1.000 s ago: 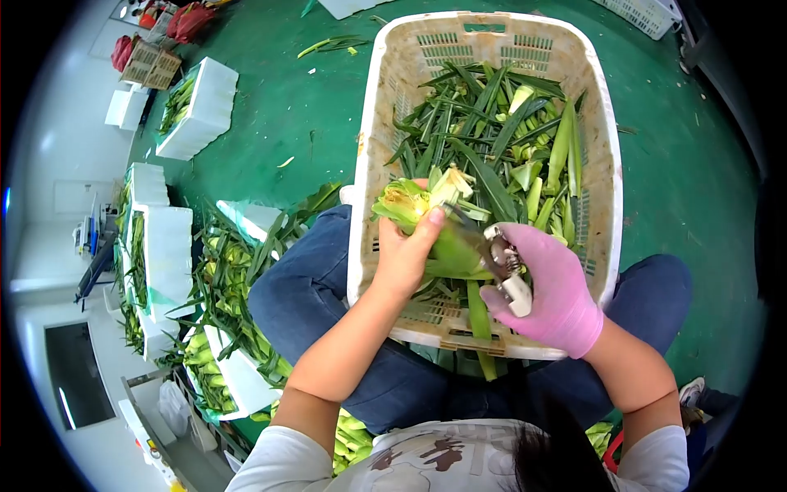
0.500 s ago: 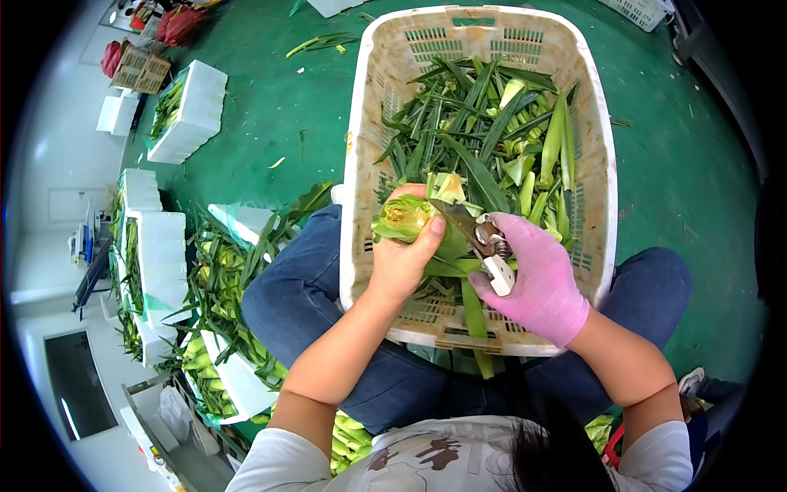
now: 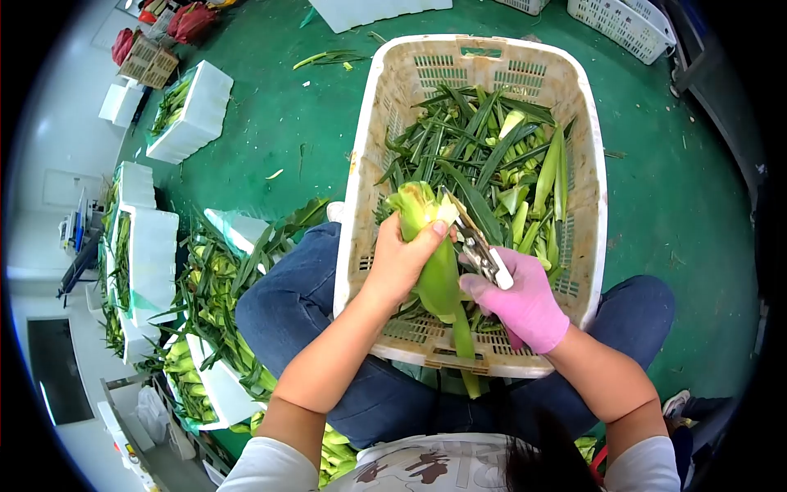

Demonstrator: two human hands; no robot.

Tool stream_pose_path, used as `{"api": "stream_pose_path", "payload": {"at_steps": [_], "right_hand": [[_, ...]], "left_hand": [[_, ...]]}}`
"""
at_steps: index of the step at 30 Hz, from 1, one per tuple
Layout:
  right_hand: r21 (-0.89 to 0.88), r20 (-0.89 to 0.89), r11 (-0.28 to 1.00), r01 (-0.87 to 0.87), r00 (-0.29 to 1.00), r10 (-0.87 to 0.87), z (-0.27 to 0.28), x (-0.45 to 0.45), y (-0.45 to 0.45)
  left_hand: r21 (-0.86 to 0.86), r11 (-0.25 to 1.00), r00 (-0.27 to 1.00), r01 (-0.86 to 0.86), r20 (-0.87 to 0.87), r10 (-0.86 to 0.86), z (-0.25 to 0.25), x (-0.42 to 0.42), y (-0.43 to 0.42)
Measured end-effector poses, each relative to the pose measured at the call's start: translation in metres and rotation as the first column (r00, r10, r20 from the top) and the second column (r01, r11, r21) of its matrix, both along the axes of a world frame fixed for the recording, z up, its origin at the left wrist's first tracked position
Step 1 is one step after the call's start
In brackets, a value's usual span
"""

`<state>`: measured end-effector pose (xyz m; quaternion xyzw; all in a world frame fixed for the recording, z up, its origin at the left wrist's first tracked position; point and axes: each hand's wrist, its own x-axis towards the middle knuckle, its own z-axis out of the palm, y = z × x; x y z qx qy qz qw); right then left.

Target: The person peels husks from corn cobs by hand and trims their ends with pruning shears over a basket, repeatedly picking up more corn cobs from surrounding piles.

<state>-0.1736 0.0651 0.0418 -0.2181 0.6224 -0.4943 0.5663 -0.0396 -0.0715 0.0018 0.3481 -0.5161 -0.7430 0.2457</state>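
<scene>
My left hand [image 3: 400, 261] is closed round an ear of corn [image 3: 438, 283] in its green husk, held over the near part of the crate [image 3: 597, 221]. The ear's pale, brown-flecked end points away from me, and a long green strip hangs from its other end. In a pink glove, my right hand [image 3: 529, 302] grips pruning shears [image 3: 477, 246] with a white handle. Their blades are close against the husk beside my left thumb; whether they touch it I cannot tell. Cut leaves and husk pieces [image 3: 484, 156] lie in the crate below.
Left of my knee are heaps of unhusked corn [image 3: 209, 283] and white foam boxes [image 3: 153, 254]. Another foam box [image 3: 193, 111] stands farther off on the green floor [image 3: 262, 107]. A white basket [image 3: 623, 26] is at the far right. The crate stands between my legs.
The ear has turned in my left hand, so its long side now shows instead of its end. The shears' blades have swung to point more away from me. The whole view has shifted slightly.
</scene>
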Motion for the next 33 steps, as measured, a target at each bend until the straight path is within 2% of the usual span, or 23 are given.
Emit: {"api": "stream_pose_path", "payload": {"at_steps": [2, 3, 4, 5, 6, 8, 9, 10, 12, 15, 18, 21, 26, 33], "right_hand": [[-0.017, 0.042, 0.999, 0.040, 0.998, -0.039, -0.005, 0.000, -0.008], [-0.023, 0.045, 0.985, 0.171, 0.984, -0.170, -0.018, -0.008, -0.012], [0.061, 0.089, 0.936, 0.346, 0.933, -0.350, -0.022, -0.024, -0.023], [-0.009, -0.012, 0.937, 0.348, 0.937, -0.348, -0.024, -0.042, -0.022], [-0.096, -0.114, 0.934, 0.343, 0.929, -0.353, -0.022, -0.055, -0.022], [-0.155, -0.308, 0.975, 0.159, 0.930, -0.201, 0.013, -0.047, -0.006], [-0.196, -0.563, 0.981, -0.016, 0.821, -0.099, 0.013, -0.041, 0.002], [-0.208, -0.697, 0.963, -0.169, 0.717, -0.025, 0.022, -0.031, 0.005], [-0.096, -0.826, 0.927, -0.362, 0.549, 0.129, 0.028, -0.014, 0.012], [-0.155, -0.888, 0.910, -0.385, 0.458, 0.043, 0.024, -0.008, 0.018], [-0.127, -0.915, 0.918, -0.377, 0.402, 0.039, 0.026, -0.011, 0.020], [-0.083, -0.949, 0.934, -0.347, 0.313, 0.032, 0.028, -0.011, 0.021], [-0.028, -0.950, 0.947, -0.321, 0.302, 0.075, 0.025, -0.014, 0.018], [0.026, -0.957, 0.942, -0.335, 0.265, 0.121, 0.024, -0.015, 0.020]], "left_hand": [[-0.056, 0.998, 0.995, 0.034, 0.093, -0.029, 0.002, -0.001, -0.003], [-0.247, 0.955, 0.978, 0.165, 0.166, -0.126, 0.014, 0.002, 0.005], [-0.408, 0.877, 0.966, 0.256, 0.136, -0.219, 0.007, 0.005, 0.010], [-0.163, 0.961, 0.974, 0.224, 0.079, -0.214, 0.006, 0.009, 0.021], [0.078, 0.978, 0.981, 0.192, 0.026, -0.194, 0.006, 0.009, 0.023], [0.090, 0.982, 0.983, 0.165, -0.094, -0.156, 0.007, 0.011, 0.014], [0.103, 0.985, 0.981, 0.137, -0.152, -0.121, 0.007, 0.014, 0.011], [0.027, 0.990, 0.980, 0.136, -0.148, -0.131, 0.006, 0.015, 0.006], [-0.163, 0.986, 0.987, 0.047, -0.144, -0.071, -0.002, 0.017, 0.004], [-0.298, 0.954, 0.989, 0.007, -0.140, -0.051, -0.003, 0.017, 0.004], [-0.321, 0.947, 0.981, -0.005, -0.187, -0.058, -0.007, 0.015, 0.004], [-0.372, 0.928, 0.991, 0.000, -0.122, -0.049, -0.005, 0.011, 0.002], [-0.505, 0.861, 0.998, -0.054, -0.041, 0.038, -0.006, 0.007, 0.008], [-0.525, 0.851, 1.000, -0.005, 0.005, 0.008, -0.008, 0.006, 0.006]]}}
